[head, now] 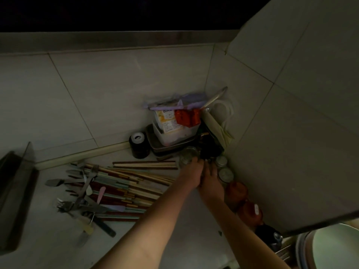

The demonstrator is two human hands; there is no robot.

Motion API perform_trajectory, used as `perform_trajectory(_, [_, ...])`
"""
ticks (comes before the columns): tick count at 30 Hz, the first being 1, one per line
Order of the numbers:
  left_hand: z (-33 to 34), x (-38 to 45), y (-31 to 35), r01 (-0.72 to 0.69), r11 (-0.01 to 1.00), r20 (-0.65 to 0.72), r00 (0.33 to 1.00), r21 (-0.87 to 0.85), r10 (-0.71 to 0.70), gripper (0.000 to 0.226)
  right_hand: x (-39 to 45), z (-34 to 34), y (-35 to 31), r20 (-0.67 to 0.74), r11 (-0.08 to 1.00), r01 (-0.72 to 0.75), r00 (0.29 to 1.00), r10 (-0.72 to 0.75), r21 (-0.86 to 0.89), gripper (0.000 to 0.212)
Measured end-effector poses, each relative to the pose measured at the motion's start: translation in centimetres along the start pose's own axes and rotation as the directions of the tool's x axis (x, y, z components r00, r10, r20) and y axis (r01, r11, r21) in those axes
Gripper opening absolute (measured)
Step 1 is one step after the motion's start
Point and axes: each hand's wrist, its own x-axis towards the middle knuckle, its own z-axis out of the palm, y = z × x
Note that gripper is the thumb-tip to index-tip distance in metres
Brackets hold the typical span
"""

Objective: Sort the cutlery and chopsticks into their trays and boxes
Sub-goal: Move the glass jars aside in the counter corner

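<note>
Dim shot. Both hands are reaching into the corner, right of centre frame. Left hand (pixel 191 176) is sitting beside a clear glass jar (pixel 186 156), fingers at its base; right hand (pixel 210 180) is touching the left one, fingers pointing at dark items by the wall. Grip state on both: can't tell, fingertips too dark and blurred. Chopsticks (pixel 136 181) are lying in a loose heap on the table (pixel 58 249), centre-left, w/ forks (pixel 64 205), a spatula (pixel 55 182) and pastel-handled cutlery (pixel 101 194) mixed over the heap's left end. A dark tray (pixel 13 200) is standing at the left edge. A plastic tub (pixel 171 131) w/ packets is sitting on a tray in the corner, black jar (pixel 138 145) just left of it.
</note>
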Motion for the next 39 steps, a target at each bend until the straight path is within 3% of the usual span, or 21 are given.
perform_trajectory(4, [-0.7, -0.7, -0.7, 0.002, 0.997, -0.041, 0.999, 0.073, 0.001, 0.063, -0.3, -0.3, 0.1, 0.032, 0.999, 0.005, 0.999, -0.006, 0.035, 0.084])
perform_trajectory(12, [-2.8, -4.7, -3.9, -0.056, 0.998, -0.171, 0.984, -0.041, 0.048, 0.055, -2.5, 0.3, -1.3, -0.028, 0.994, 0.038, 0.999, -0.041, -0.103, 0.084])
perform_trajectory(18, [-4.0, -10.6, -10.5, 0.093, 0.994, -0.258, 0.96, -0.061, -0.105, 0.044, -4.3, 2.1, -4.9, -0.033, 0.958, 0.099, 0.993, -0.112, -0.268, 0.077])
perform_trajectory(22, [-4.3, -15.8, -16.2, 0.188, 0.967, -0.27, 0.935, -0.17, -0.229, 0.042, -5.6, 4.0, -9.6, 0.022, 0.899, 0.276, 0.958, -0.286, -0.339, 0.066])
perform_trajectory(24, [-4.6, -18.4, -19.0, 0.246, 0.959, -0.31, 0.909, -0.141, -0.279, 0.041, -6.6, 5.0, -12.5, 0.065, 0.875, 0.364, 0.93, -0.363, -0.319, 0.058])
perform_trajectory(29, [-6.9, -25.4, -23.9, 0.454, 0.877, -0.585, 0.758, 0.156, -0.288, 0.044, -9.6, 7.1, -21.4, 0.104, 0.811, 0.584, 0.809, -0.578, -0.039, 0.041])
perform_trajectory(31, [-7.8, -28.6, -25.3, 0.532, 0.828, -0.714, 0.648, 0.176, -0.265, 0.041, -11.1, 7.6, -25.7, 0.093, 0.799, 0.586, 0.796, -0.599, 0.133, 0.037])
perform_trajectory(33, [-8.5, -31.3, -26.9, 0.603, 0.79, -0.758, 0.566, 0.114, -0.323, 0.034, -12.6, 8.0, -30.1, 0.064, 0.757, 0.589, 0.776, -0.628, 0.282, 0.038])
perform_trajectory(34, [-8.9, -32.4, -27.7, 0.623, 0.781, -0.755, 0.536, 0.051, -0.378, 0.032, -13.3, 8.1, -32.3, 0.027, 0.701, 0.631, 0.736, -0.676, 0.332, 0.038])
perform_trajectory(36, [-9.4, -34.2, -29.5, 0.612, 0.78, -0.705, 0.496, -0.131, -0.508, 0.024, -14.5, 8.3, -36.3, -0.042, 0.533, 0.767, 0.583, -0.811, 0.358, 0.04])
perform_trajectory(38, [-9.7, -36.1, -31.3, 0.588, 0.762, -0.653, 0.47, -0.271, -0.595, 0.016, -15.5, 8.6, -39.6, -0.009, 0.41, 0.867, 0.43, -0.903, 0.283, 0.044])
perform_trajectory(39, [-9.6, -37.1, -32.2, 0.587, 0.753, -0.65, 0.452, -0.299, -0.611, 0.014, -15.8, 8.8, -40.8, 0.041, 0.394, 0.892, 0.396, -0.917, 0.221, 0.043])
